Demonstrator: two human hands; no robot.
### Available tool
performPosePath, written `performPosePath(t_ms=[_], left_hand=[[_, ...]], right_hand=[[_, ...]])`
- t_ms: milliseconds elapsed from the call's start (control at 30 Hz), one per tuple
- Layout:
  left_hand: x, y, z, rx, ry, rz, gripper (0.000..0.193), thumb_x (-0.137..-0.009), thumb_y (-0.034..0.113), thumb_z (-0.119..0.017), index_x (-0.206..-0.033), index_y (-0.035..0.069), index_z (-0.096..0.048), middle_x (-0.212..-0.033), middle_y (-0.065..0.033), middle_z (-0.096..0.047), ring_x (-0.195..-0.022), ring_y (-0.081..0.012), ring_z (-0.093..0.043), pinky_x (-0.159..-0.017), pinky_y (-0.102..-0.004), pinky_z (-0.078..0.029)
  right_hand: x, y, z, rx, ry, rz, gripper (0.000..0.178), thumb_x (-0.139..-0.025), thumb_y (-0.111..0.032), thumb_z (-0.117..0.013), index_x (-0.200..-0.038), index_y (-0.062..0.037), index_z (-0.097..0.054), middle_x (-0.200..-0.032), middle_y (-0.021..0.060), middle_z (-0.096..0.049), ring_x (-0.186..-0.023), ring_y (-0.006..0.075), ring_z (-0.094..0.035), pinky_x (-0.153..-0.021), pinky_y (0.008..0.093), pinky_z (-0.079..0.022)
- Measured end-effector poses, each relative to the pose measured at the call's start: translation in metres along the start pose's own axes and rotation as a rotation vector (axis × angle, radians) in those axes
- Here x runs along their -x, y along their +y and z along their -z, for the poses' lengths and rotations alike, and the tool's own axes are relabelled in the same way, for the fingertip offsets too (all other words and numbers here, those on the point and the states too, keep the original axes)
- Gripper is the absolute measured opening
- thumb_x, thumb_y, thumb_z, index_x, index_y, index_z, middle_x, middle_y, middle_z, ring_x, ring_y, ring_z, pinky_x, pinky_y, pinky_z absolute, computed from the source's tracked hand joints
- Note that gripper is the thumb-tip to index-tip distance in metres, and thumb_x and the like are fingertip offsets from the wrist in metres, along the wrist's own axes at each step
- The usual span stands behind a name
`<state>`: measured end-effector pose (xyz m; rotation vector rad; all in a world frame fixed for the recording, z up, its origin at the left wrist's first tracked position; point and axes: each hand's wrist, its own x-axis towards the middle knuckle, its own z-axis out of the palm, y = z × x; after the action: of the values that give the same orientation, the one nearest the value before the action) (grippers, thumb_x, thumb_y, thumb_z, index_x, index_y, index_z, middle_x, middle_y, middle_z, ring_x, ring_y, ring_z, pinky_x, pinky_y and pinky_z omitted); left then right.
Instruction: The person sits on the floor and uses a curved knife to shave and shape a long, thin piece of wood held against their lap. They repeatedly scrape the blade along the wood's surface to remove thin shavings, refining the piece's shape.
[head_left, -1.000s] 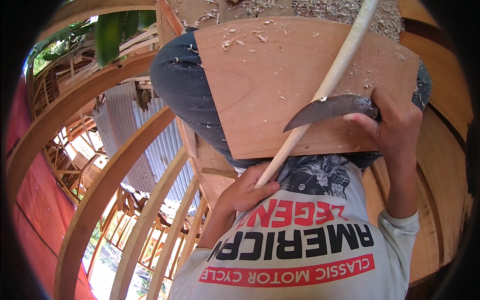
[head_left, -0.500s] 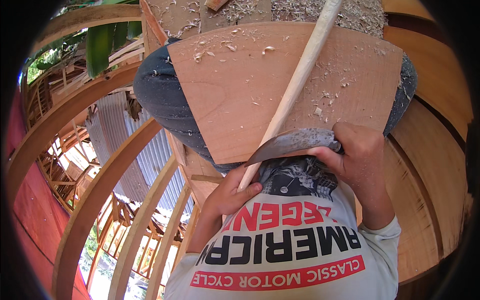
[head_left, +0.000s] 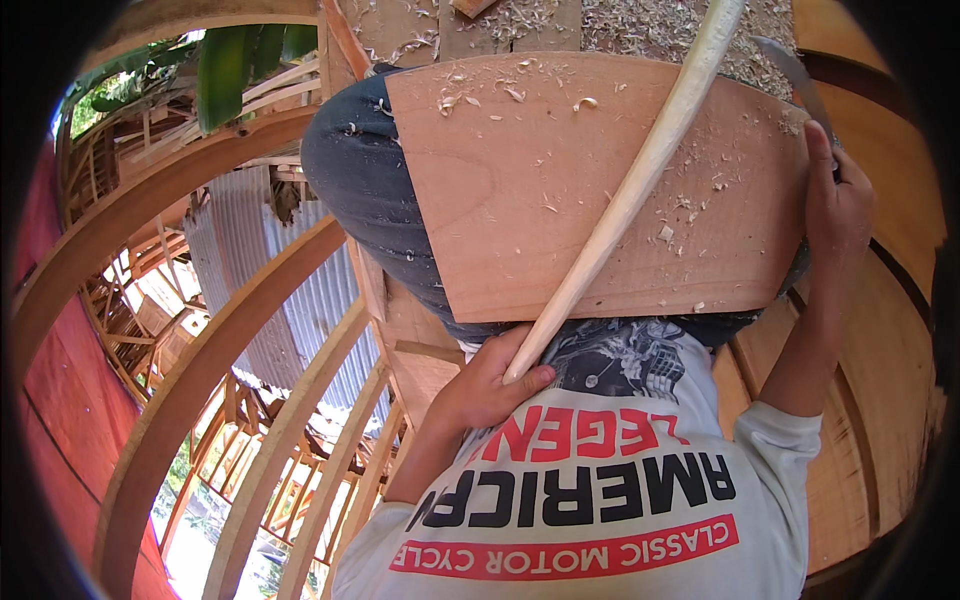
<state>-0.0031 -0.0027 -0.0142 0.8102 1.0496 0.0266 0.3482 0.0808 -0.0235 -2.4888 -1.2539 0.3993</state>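
My left hand [head_left: 497,383] is closed round the near end of a long, pale, peeled wooden pole [head_left: 630,195]. The pole slants away to the upper right, across a flat plywood board [head_left: 500,200] that rests over my lap. Off the board's right edge, my right hand [head_left: 838,190] grips a knife by its handle, which is mostly hidden in the fingers. The curved grey knife blade [head_left: 795,72] points away from me, clear of the pole.
Wood shavings [head_left: 730,60] cover the planks beyond the board, with a few curls on the board itself. Curved timber ribs [head_left: 215,350] stand to the left, with corrugated metal sheets [head_left: 240,270] beyond. Wide wooden planks [head_left: 850,420] line the right side.
My right hand has carried the knife from the pole's near end, close to my shirt, out to the far right. The left hand still holds the pole.
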Motion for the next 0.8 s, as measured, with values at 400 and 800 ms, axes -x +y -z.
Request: performPosePath(t_ms=[400, 800], left_hand=[[0.004, 0.003, 0.013, -0.353, 0.037, 0.080, 0.047, -0.085, 0.027, -0.065, -0.115, -0.006, -0.050, -0.096, -0.0241, -0.060, -0.089, -0.0288, -0.058, -0.081, -0.0367, -0.044], [0.017, -0.007, 0.001, -0.624, 0.420, -0.091, 0.064, -0.072, 0.032, -0.079, -0.118, -0.001, -0.049, -0.092, -0.0233, -0.064, -0.083, -0.0383, -0.066, -0.069, -0.0394, -0.052]], right_hand=[[0.030, -0.005, 0.016, -0.196, -0.145, 0.182, 0.046, -0.086, -0.041, -0.065, -0.074, 0.0033, -0.057, -0.055, 0.0139, -0.043, -0.051, 0.0209, -0.041, -0.050, 0.0311, -0.036], [0.071, -0.038, 0.005, -0.187, -0.475, 0.524, 0.047, -0.075, -0.044, -0.071, -0.061, -0.0019, -0.055, -0.056, 0.0152, -0.054, -0.050, 0.0311, -0.056, -0.048, 0.0370, -0.043]])
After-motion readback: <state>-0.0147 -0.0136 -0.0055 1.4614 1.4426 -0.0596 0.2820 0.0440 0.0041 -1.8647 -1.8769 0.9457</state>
